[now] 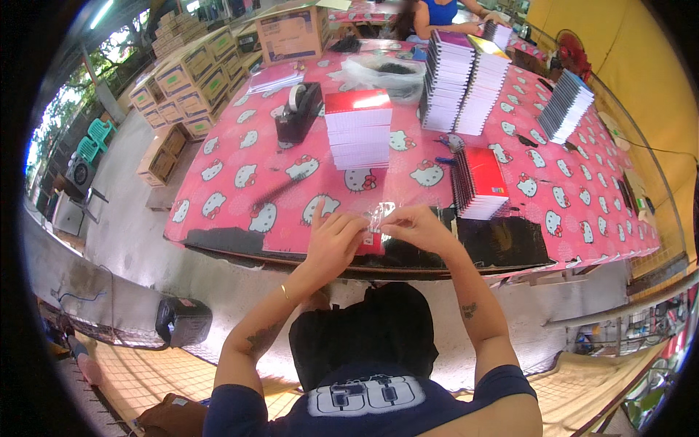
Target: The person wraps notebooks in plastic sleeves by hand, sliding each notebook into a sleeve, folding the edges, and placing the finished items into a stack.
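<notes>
At the near edge of the table, my left hand [335, 239] and my right hand [420, 227] are close together. Both pinch a crinkled, shiny piece of clear plastic [381, 213] between their fingertips. Just below it, something flat and red [372, 243] shows partly; I cannot make out whether it is inside the plastic. Beyond my hands stands a stack of red-covered notebooks [358, 131]. To the right of my right hand is a shorter stack of red spiral notebooks [480, 183], with a blue-handled tool [445, 160] behind it.
A pink patterned tablecloth [240, 197] covers the table. On it are a black tape dispenser [299, 113], tall spiral notebook stacks [448, 84], another notebook stack [566, 107] and a plastic bag [382, 76]. Cartons [191, 84] stand at left; a person in blue [440, 16] works across the table.
</notes>
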The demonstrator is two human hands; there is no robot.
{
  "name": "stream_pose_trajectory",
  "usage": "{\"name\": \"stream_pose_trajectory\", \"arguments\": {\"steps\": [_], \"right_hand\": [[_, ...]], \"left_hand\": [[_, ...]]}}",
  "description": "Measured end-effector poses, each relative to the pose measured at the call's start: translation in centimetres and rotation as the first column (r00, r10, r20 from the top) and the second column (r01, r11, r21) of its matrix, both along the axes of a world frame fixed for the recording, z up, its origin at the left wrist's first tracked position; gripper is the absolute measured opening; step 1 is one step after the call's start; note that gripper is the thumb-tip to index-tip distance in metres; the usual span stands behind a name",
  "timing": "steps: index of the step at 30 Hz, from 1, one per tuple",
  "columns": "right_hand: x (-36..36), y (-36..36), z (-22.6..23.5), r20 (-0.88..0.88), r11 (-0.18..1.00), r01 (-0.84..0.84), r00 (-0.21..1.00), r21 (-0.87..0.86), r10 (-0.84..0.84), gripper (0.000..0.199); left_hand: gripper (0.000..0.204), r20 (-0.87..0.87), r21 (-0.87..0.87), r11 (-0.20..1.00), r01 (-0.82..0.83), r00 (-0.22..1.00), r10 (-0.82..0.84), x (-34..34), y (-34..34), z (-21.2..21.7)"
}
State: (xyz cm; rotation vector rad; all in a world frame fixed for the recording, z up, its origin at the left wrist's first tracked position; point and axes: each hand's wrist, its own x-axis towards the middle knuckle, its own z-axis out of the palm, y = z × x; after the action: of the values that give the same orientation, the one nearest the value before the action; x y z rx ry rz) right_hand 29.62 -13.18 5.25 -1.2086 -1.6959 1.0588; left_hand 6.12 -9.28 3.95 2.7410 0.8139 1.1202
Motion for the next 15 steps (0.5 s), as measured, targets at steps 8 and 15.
{"name": "stream_pose_trajectory", "arguments": {"steps": [8, 15], "right_hand": [[-3.8, -0.1, -1.4, 0.146, 0.881, 0.337, 0.905, 0.331, -0.401, 0.016], [-6.4, -4.9, 4.9, -0.25, 0.772, 0.572, 0.819, 0.278, -0.517, 0.041]], "left_hand": [[0.028, -0.165, 0.017, 0.997, -0.071, 0.984, 0.073, 0.3, -0.9, 1.5], [0.026, 0.354, -0.571, 0.796, 0.199, 0.935, 0.02, 1.7, -2.6, 8.5]]}}
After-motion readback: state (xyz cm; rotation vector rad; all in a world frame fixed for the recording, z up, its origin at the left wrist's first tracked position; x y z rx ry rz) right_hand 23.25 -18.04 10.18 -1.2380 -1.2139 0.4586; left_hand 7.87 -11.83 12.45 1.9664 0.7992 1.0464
